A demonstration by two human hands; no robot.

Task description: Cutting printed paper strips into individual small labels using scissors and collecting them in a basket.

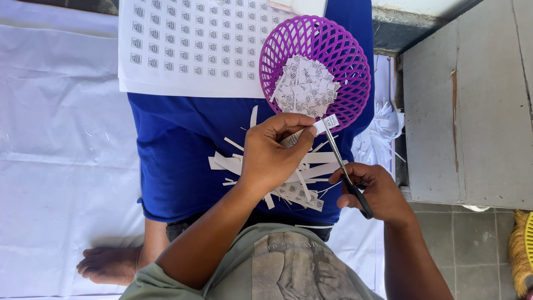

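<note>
The left hand (270, 153) reaches forward over the lap, its fingers (288, 122) curled in and closed with the thumb pinching a narrow paper strip (325, 124) printed with small grey squares. The strip's free end pokes out past the fingertips, right at the near rim of the purple basket (355, 72). The other fingers of this hand are folded down over the strip, so how much of it lies inside the grasp cannot be told.

The right hand (373, 191) holds a pair of scissors (341, 166), its fingers closed around the dark handles at the lower end. The thin metal blades run up and to the left and meet the strip just beside the left thumb; they look almost shut, with little or no gap showing between them.

The basket is a round plastic lattice holding a heap of small cut paper squares (306, 86). It rests on a blue cloth (177, 144) spread over the lap. Beyond it lies a large printed sheet (189, 47) covered in rows of the same small grey squares, still uncut. Under and around the hands lie loose white offcuts (311, 161) and a few more printed strips (300, 194). More trimmings (383, 130) are piled to the right of the basket. A white sheet (61, 139) covers the floor at the left, where a bare foot (108, 265) shows.
</note>
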